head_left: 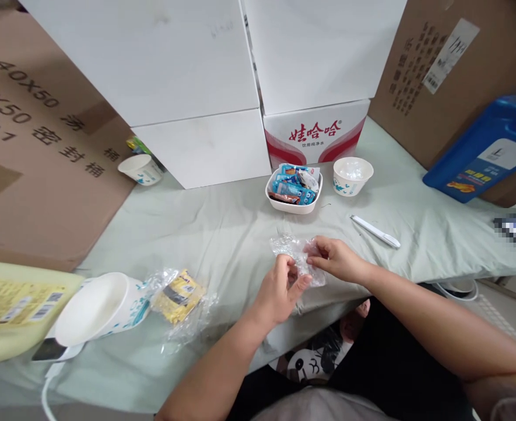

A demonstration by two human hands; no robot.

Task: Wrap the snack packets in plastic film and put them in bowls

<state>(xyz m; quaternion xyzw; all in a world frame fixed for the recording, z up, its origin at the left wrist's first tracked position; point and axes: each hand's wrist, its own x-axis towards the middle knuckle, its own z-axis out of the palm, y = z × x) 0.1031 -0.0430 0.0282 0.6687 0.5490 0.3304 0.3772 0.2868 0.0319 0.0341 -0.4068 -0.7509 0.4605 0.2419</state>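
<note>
Clear plastic bag: a small crumpled transparent bag (pixel 296 256) held between both hands just above the near edge of the worktop (pixel 223 234), in front of the person's lap.
Left hand: the left hand (pixel 279 289) grips the bag's lower left part, fingers (pixel 301 285) pinched together on the plastic.
Right hand: the right hand (pixel 337 258) holds the bag's right side, its fingers closed on the film, thumb side facing the left hand.
Worktop cover: pale green cloth, wrinkled, draped over the near edge.
Straight beyond the bag: a white rectangular dish (pixel 293 190) filled with blue and red sachets; just right of it a white paper cup (pixel 352 175) with clear plastic inside.
Right of the hands: a white pen-like tool (pixel 375 231) lying flat, well apart from the bag.
Left of the hands: a yellow packet in clear wrap (pixel 179 295), touching a paper cup lying on its side (pixel 102 310).
Far left: another paper cup (pixel 140 169), tilted beside the white boxes (pixel 188 88).
Back: a red-and-white printed carton (pixel 316 135) under a white box; brown cardboard on both sides.
Far right: a blue jug (pixel 486 152) lying against the cardboard.
</note>
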